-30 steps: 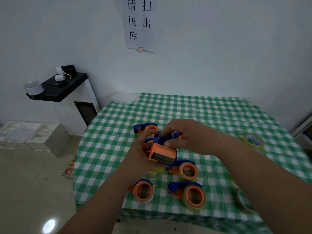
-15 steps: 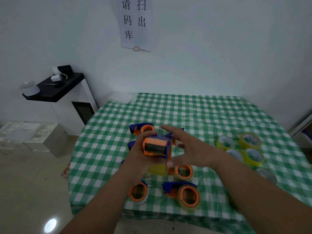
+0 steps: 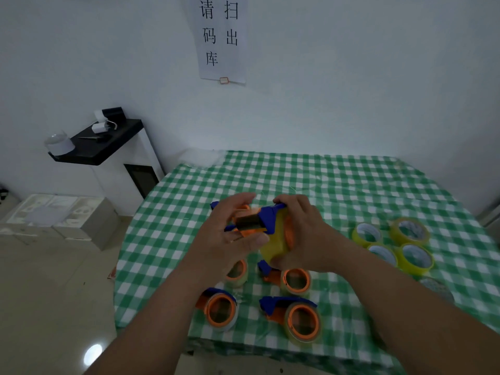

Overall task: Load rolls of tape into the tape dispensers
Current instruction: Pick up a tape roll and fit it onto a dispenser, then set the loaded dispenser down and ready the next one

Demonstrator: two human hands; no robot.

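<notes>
I hold a blue and orange tape dispenser (image 3: 261, 221) above the checked table, with a yellow tape roll (image 3: 276, 246) in it. My left hand (image 3: 227, 236) grips its orange cutter end from the left. From the right, my right hand (image 3: 300, 236) curls round the yellow roll and the blue body. Below the hands, three dispensers with rolls in them lie near the front edge: one at the left (image 3: 219, 309), one in the middle (image 3: 295, 280), one at the right (image 3: 300, 322). Several loose yellow rolls (image 3: 412, 257) lie to the right.
The table has a green and white checked cloth (image 3: 311, 180). More dispensers lie partly hidden behind my hands. A black shelf (image 3: 100, 144) on a white cabinet stands left of the table, with white boxes (image 3: 59, 217) on the floor. A paper sign (image 3: 220, 39) hangs on the wall.
My right hand has closed round the yellow roll and the dispenser body, where it was spread beside them. The dispenser has turned so that its cutter end points left.
</notes>
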